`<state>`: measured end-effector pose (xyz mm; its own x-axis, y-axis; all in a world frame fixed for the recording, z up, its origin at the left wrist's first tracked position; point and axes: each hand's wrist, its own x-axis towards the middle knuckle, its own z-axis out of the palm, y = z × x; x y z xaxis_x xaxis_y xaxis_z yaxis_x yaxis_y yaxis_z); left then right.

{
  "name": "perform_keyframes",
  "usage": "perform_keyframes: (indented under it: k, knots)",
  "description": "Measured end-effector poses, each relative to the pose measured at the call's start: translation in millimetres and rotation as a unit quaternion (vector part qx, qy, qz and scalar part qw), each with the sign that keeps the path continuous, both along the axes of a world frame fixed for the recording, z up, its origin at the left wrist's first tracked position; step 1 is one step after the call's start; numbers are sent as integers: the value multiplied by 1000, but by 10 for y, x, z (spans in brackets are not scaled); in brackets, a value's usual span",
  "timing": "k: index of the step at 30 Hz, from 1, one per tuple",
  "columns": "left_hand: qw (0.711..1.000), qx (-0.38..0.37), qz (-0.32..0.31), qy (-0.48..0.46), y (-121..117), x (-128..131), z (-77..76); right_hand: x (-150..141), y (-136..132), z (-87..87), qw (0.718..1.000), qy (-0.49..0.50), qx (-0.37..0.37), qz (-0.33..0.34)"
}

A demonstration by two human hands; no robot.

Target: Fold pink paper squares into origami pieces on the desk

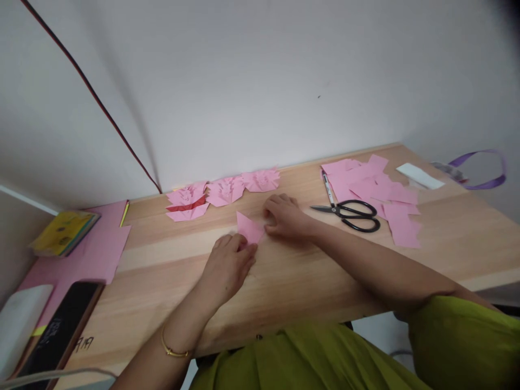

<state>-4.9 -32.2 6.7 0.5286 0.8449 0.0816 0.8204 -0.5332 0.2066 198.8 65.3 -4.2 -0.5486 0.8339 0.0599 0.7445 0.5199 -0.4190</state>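
A small folded piece of pink paper (249, 226) lies on the wooden table between my hands, one pointed corner facing up and away from me. My left hand (229, 262) grips its lower left edge, with the thumb and bent fingers close together. At the paper's right corner, my right hand (284, 216) has its fingers curled and its thumb against the sheet. The fingertips partly hide both edges. Just beyond stand pink paper cutouts with layered, pointed edges (225, 190) in a row by the wall, and a red strip (187, 204) crosses the left one.
Black-handled scissors (359, 215) and a marker (327, 188) lie right of my hands, beside loose pink paper pieces (402, 216). A white strip (420, 176) is farther right. At left are a pink sheet (105, 244), a yellow packet (64, 233) and a black case (67, 325).
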Motion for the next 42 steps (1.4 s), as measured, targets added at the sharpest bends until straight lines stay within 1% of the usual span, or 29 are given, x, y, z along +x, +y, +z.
perform_keyframes:
  k: [3,8,12,18,22,28,33,39,42]
  knots:
    - [1000,0,2,-4,1,0,-1,24,31,6,1000,8,-6,-13]
    - [1000,2,2,-11,0,-2,8,-52,-88,2,998,33,6,44]
    - [1000,-9,4,3,5,12,20,-76,-78,-20,999,16,-1,33]
    - [998,3,26,50,39,74,-6,-50,-14,-20,999,13,-14,31]
    - [997,6,23,72,25,102,11,-53,-30,-12,999,17,-11,31]
    - [997,13,9,75,-45,66,73,-47,-42,-11,999,23,-6,31]
    - [998,8,-11,62,-111,-23,71,-48,-51,13,999,24,-12,32]
    - [997,41,-5,67,-332,-176,47,-51,-38,-6,999,20,-10,36]
    - [997,46,-3,68,-432,-211,41,-44,-32,-13,999,22,-10,36]
